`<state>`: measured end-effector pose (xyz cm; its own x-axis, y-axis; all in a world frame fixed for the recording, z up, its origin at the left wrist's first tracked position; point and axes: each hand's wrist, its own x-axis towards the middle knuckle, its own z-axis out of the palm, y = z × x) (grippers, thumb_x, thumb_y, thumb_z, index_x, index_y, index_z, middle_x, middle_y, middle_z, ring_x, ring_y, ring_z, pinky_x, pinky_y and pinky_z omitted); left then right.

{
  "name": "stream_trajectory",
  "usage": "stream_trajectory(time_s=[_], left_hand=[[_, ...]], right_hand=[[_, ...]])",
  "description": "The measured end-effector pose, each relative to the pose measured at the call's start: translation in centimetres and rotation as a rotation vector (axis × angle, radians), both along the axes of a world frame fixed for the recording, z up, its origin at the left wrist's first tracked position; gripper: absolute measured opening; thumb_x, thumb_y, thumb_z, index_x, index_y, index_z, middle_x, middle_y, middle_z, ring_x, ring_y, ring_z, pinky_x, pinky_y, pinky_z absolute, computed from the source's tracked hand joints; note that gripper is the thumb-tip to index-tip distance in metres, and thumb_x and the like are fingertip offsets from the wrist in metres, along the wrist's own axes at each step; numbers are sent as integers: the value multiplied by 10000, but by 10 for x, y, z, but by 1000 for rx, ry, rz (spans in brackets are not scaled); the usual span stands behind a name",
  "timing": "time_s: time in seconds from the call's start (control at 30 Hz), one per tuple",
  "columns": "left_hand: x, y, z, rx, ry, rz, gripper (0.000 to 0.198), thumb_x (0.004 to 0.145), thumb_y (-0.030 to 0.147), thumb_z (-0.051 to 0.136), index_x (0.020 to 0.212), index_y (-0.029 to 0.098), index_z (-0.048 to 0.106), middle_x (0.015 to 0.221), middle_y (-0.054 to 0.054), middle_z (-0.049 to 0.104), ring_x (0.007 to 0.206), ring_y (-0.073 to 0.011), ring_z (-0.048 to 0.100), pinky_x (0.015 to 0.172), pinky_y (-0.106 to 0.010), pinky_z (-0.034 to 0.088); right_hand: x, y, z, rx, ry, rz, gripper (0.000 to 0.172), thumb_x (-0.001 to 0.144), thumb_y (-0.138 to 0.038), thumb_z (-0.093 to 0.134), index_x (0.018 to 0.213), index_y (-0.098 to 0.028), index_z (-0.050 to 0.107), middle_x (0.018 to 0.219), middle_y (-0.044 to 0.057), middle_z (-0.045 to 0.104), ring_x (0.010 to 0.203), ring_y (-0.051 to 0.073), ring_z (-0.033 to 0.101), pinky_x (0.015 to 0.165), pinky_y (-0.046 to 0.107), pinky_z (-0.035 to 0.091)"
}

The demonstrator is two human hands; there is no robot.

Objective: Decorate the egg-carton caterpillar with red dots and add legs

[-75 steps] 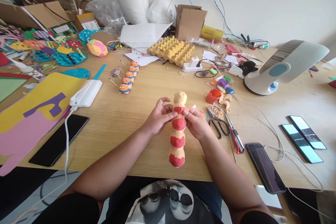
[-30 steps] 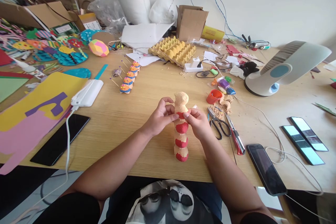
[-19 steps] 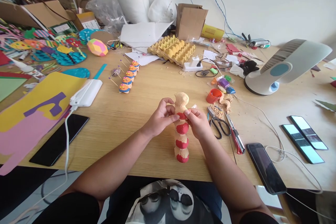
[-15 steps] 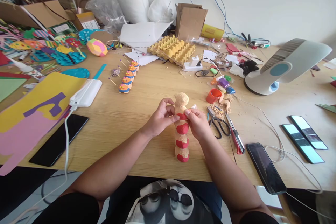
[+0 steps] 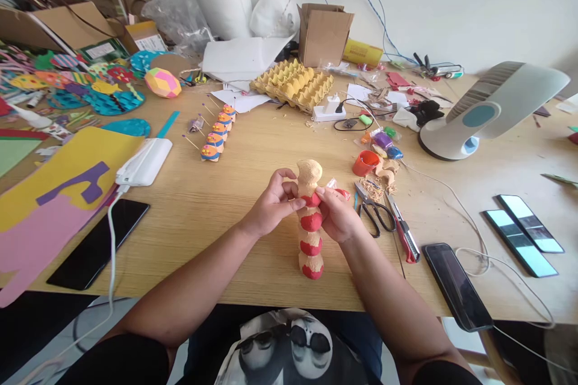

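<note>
Item: egg-carton strip (image 5: 310, 222), bumpy, banded in red clay, held upright near the front edge of the wooden table (image 5: 226, 192) — lower end apparently resting there, so both hands can work its upper part. Left hand (image 5: 271, 204): fingers curled, thumb and forefinger pinching the strip at the top red band. Right hand (image 5: 336, 213): closed likewise, fingertips pressed on the same band, a bit of red clay (image 5: 342, 193) at the knuckles. Adjacent, right: scissors (image 5: 374, 212), red utility knife (image 5: 403, 230), orange cup (image 5: 365, 162), phone (image 5: 456, 286) — close by the right wrist. Farther: yellow egg tray (image 5: 293, 81), desk fan (image 5: 490, 109).

Rough matt pulp-card strip (image 5: 310, 225), red bands; pale wood-grain table (image 5: 253, 156); glossy phone (image 5: 456, 286).
</note>
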<state>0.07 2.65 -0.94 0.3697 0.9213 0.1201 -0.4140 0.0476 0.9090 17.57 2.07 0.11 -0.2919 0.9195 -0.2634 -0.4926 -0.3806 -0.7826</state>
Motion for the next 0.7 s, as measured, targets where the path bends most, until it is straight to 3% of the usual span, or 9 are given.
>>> stream_trajectory(time_s=[0.2,0.37,0.53,0.7], left_hand=[[-1,1,6,-113,-107,-22,464,832,255,791,1135,282,441,919,35,688,782,-111,642,695,-225,467],[-4,-2,13,-150,-145,-51,504,823,282,797,1191,283,451,993,4,723,834,-126,661,708,-235,471],[-2,-3,15,-224,-152,25,648,739,287,860,1224,285,430,886,23,726,761,-127,667,670,-226,441],[2,-7,17,-278,-121,86,666,724,236,862,1233,282,436,801,38,717,738,-141,687,672,-231,443]], right_hand=[[-1,-3,6,90,82,65,415,766,-617,780,821,-215,690,759,34,711,716,197,648,652,317,520],[-1,-4,5,96,85,53,284,776,-439,839,829,-202,693,749,4,700,657,144,617,635,271,495],[-4,-5,1,87,81,51,282,757,-403,862,807,-177,701,737,3,695,650,127,601,633,255,464],[-7,-6,3,77,77,56,275,746,-388,873,783,-176,701,744,-4,691,651,118,592,639,248,452]])
